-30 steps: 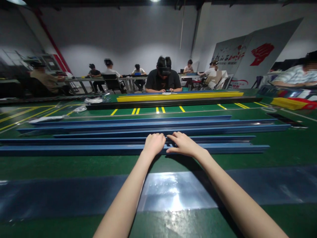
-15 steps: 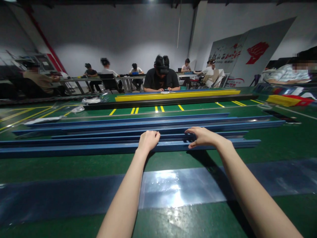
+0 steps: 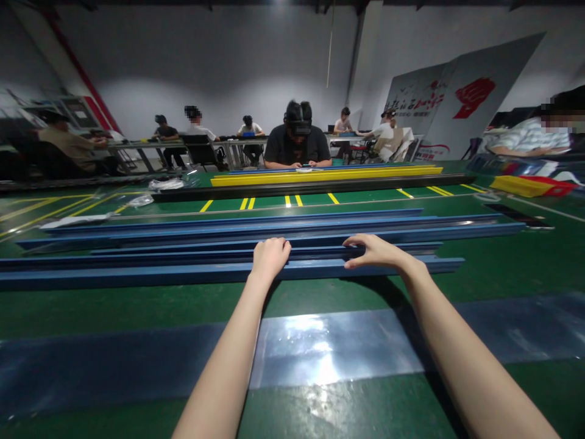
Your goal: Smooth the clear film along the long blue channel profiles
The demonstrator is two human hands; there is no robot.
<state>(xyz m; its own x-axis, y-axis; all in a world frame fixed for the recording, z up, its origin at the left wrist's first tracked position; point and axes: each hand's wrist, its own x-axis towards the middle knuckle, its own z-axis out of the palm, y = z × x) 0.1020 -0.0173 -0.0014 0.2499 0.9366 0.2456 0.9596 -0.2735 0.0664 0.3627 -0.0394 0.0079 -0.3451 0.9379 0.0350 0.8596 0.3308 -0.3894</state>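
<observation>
A long blue channel-shaped strip (image 3: 315,270) lies crosswise on the green table, nearest me of several such strips. My left hand (image 3: 270,256) is closed over it near the middle, fingers curled out of sight over its far side. To the right, my right hand (image 3: 372,251) is at the same strip, thumb and fingers apart in a C shape around the trough. A gap shows between its fingertips, and whether they touch the strip I cannot tell. More blue strips (image 3: 205,225) lie just beyond both hands.
A clear plastic sheet (image 3: 137,360) runs across the table under my forearms. Farther off lie a black strip (image 3: 256,191) and a yellow strip (image 3: 320,176). A person (image 3: 297,143) sits opposite. A dark flat object (image 3: 518,214) lies right, near a yellow-and-red tray (image 3: 525,186).
The nearest blue strip has shifted left; its right end is closer to my right hand. My left hand has moved slightly left, and my right hand keeps its C shape.
</observation>
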